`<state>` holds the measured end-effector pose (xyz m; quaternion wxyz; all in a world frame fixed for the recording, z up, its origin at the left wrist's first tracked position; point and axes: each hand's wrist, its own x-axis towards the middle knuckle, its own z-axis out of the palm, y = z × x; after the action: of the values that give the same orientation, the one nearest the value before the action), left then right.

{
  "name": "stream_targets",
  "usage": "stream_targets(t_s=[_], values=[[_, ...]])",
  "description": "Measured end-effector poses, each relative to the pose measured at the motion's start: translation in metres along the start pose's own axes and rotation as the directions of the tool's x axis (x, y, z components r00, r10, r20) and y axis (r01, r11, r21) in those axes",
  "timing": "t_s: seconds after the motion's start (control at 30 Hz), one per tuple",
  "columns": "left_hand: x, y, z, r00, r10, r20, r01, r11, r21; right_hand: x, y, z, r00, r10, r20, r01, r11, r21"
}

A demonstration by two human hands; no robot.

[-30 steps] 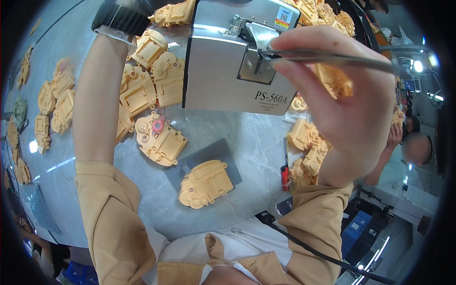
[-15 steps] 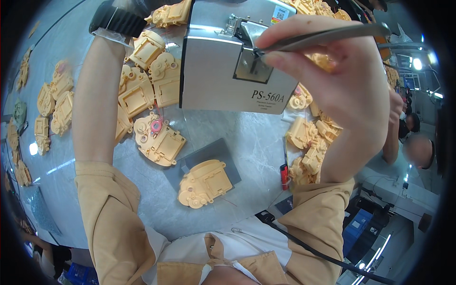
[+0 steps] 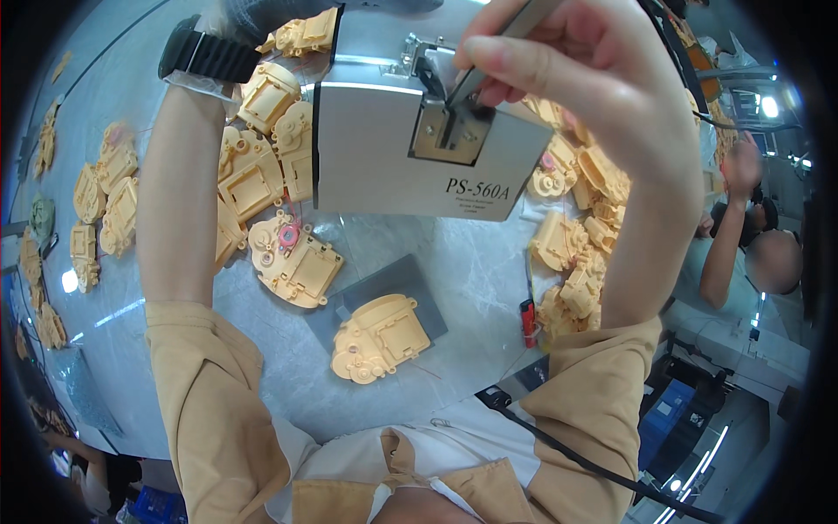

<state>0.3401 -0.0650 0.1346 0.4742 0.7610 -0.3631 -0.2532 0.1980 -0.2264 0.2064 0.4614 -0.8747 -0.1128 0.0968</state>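
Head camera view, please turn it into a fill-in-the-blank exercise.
The right hand holds metal ____ at the silver box.
The black watch is on the ____ arm.
The lowest beige casing rests on a ____ sheet.
The neighbouring casing to its upper left bears a ____ disc.
Missing words: tweezers; left; grey; pink.

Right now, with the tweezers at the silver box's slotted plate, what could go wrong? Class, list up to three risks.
1. The tweezers in the right hand point down at the slotted plate of the silver box; a slip might scratch it.
2. Heaped housings show close beside the right forearm, which could knock them.
3. The black cable crosses the right sleeve and might snag.
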Motion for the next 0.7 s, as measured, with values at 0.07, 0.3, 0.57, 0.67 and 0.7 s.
stream_targets(t_s=[0.07, 0.3, 0.57, 0.67, 0.7], values=[[0.002, -0.001, -0.001, 0.999, -0.044, -0.03, 0.045, 0.999, 0.022, 0.003, 0.005, -0.001, 1.0, -0.001, 0.005, 0.001, 0.994, 0.105], [0.004, -0.001, 0.001, 1.0, -0.002, -0.002, 0.002, 1.0, 0.02, 0.001, 0.029, 0.001, 0.987, -0.115, -0.112, 0.138, 0.965, 0.224], [-0.006, 0.001, 0.001, 0.999, 0.041, 0.001, -0.041, 0.998, -0.05, 0.001, 0.03, 0.021, 0.944, -0.179, -0.278, 0.221, 0.967, 0.126], [-0.004, 0.001, 0.0, 0.999, 0.036, -0.008, -0.036, 0.999, 0.021, 0.001, 0.033, 0.021, 0.932, -0.192, -0.309, 0.251, 0.954, 0.164], [-0.004, 0.0, 0.001, 0.998, 0.058, -0.023, -0.058, 0.998, -0.004, 0.001, 0.032, 0.02, 0.932, -0.181, -0.315, 0.244, 0.954, 0.173]])
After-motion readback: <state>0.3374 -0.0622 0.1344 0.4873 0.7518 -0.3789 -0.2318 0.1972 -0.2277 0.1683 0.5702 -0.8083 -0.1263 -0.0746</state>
